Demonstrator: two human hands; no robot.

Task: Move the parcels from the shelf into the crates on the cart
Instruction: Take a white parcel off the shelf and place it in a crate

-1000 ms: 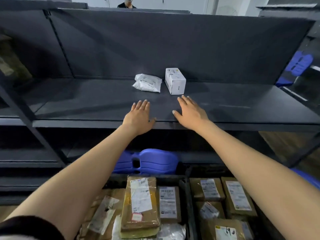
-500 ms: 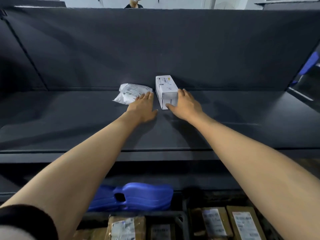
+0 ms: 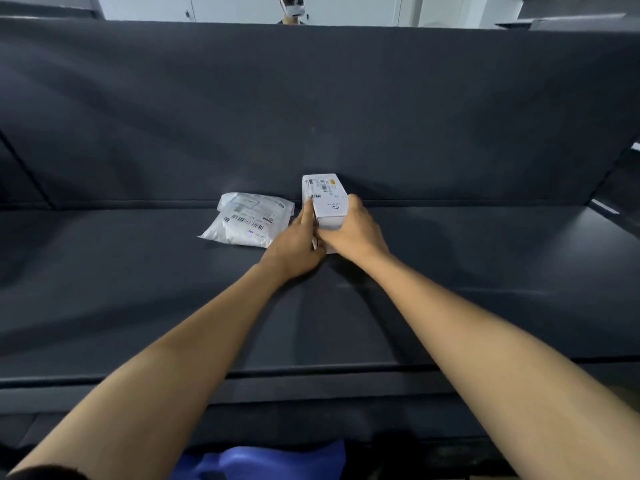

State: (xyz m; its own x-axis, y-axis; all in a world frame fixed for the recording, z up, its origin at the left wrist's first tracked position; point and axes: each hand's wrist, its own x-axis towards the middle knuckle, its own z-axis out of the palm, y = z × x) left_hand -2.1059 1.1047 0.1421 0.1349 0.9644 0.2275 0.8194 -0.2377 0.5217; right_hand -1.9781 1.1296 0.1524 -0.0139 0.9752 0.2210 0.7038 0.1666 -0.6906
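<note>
- While both of our hands meet on the white box (image 3: 325,199), it sits far back on the shelf (image 3: 485,271), close to the rear panel (image 3: 311,98). That is why our arms reach at full stretch.
- Our right hand (image 3: 353,233) wraps the box, fingers curled over its right side and thumb across the near end. We judge that this hand carries the weight.
- Our left hand (image 3: 298,244) lies along the left side with its fingers nearly straight, pressing rather than wrapping. We read it as a brace that keeps the box from sliding out of the right-hand grip.
- Just left of the box, the white poly bag (image 3: 247,220) lies flat and apart from both hands, probably left for a later trip.
- We see no crate or cart, only a blue plastic thing (image 3: 263,459) below the shelf edge, so the box has yet to leave the shelf.
</note>
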